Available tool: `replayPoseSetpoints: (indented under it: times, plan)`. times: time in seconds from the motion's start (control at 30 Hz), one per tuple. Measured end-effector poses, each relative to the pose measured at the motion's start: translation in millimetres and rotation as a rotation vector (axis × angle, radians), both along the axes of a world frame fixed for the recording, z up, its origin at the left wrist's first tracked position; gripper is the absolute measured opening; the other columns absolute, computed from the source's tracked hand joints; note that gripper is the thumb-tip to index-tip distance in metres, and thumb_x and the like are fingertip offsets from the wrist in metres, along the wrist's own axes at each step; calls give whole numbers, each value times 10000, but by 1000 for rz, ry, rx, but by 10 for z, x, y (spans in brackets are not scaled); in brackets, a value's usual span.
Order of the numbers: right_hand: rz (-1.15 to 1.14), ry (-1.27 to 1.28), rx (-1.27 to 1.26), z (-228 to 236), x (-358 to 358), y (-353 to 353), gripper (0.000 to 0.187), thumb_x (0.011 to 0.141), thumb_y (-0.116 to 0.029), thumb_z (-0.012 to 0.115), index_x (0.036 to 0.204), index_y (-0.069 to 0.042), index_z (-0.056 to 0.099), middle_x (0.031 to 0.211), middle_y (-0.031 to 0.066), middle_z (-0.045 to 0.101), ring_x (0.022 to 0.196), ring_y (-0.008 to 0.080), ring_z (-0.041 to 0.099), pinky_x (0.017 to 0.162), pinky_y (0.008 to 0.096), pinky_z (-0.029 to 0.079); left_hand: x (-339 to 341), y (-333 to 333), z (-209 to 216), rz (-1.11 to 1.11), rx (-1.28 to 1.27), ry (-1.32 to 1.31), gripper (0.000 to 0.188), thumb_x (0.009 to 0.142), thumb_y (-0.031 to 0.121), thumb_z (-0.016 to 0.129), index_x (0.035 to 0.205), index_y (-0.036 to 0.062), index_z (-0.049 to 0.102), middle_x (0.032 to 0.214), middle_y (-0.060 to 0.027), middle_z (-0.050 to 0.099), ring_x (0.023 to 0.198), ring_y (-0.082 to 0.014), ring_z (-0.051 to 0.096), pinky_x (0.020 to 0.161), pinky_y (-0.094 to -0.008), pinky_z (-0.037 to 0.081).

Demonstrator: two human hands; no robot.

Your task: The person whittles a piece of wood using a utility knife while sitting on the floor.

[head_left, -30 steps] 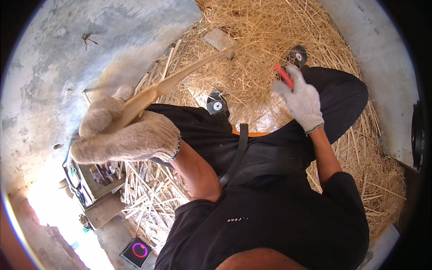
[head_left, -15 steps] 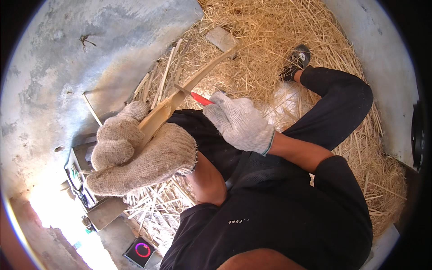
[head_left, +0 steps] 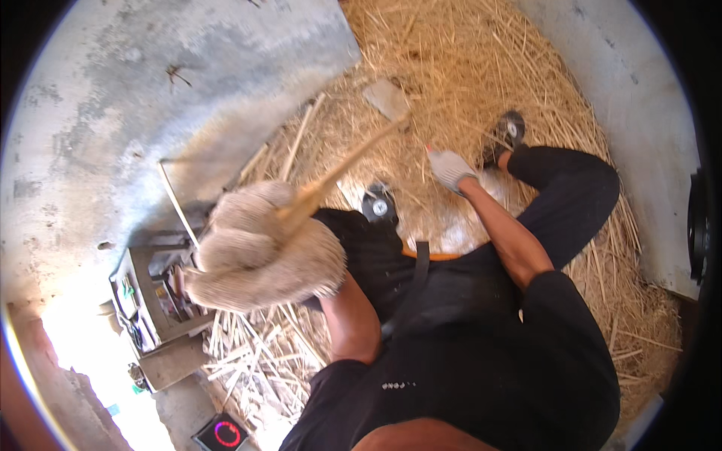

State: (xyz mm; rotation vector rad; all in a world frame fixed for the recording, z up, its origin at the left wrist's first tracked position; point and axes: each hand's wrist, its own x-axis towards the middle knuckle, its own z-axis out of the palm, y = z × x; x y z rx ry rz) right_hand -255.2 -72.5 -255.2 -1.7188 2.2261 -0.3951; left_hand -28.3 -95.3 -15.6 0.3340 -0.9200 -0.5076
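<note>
My left hand (head_left: pixel 263 252), in a thick knitted glove, is wrapped around the near end of a long pale wooden strip (head_left: pixel 342 170). The strip slants away to the upper right, over the shavings, and narrows toward its far end. My right hand (head_left: pixel 451 170), in a thinner pale knitted glove, is stretched well forward, to the right of the strip and apart from it. Its fingers are closed on the knife, of which only a bit of red handle (head_left: pixel 429 148) shows. The blade cannot be made out.
Thin curly shavings (head_left: pixel 466 68) cover the floor ahead and to the right. A flat stone (head_left: pixel 386 99) lies near the strip's far end. A grey wall (head_left: pixel 226 68) rises at left, above a wooden box (head_left: pixel 154 301) of small items. A dark device with a lit ring (head_left: pixel 226 434) sits lower left.
My right hand has moved forward and right with the knife, off the strip it was touching. My left hand and the strip have shifted slightly right in the picture.
</note>
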Motion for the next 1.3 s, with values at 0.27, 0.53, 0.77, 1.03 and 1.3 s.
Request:
replayPoseSetpoints:
  times: [0.27,0.53,0.77,1.03,1.3]
  plan:
    - [181,-865,-391,1391,784,411,473,996,-423,502,1041,38,601,719,235,642,749,415,672,632,460,506,-192,104,139,114,117,13,550,1011,498,381,585,155,440,476,19,384,374,-115,442,351,-275,476]
    - [230,-603,-472,1222,1146,410,222,953,-258,591,980,-40,626,647,188,618,641,404,649,552,445,504,48,119,26,-119,29,25,510,982,399,347,528,177,422,448,-3,406,346,-125,441,334,-317,477]
    - [281,-498,-602,977,1258,173,193,904,-274,604,900,-81,598,602,189,569,616,419,623,536,477,481,247,46,6,-58,98,59,485,942,346,354,503,143,391,442,-42,388,362,-201,448,381,-365,496]
    - [145,-347,-452,162,1077,211,352,960,-402,530,1006,-64,615,751,237,652,735,437,647,655,515,498,517,-98,-169,164,166,29,390,1016,308,376,686,100,395,518,-32,368,422,-171,451,403,-342,485]
    - [-91,-630,-330,1107,851,530,684,994,-605,353,1202,-16,633,993,334,648,996,469,621,832,514,488,260,79,-25,0,168,64,417,1022,335,356,712,75,458,540,-35,413,485,-182,451,465,-361,517]
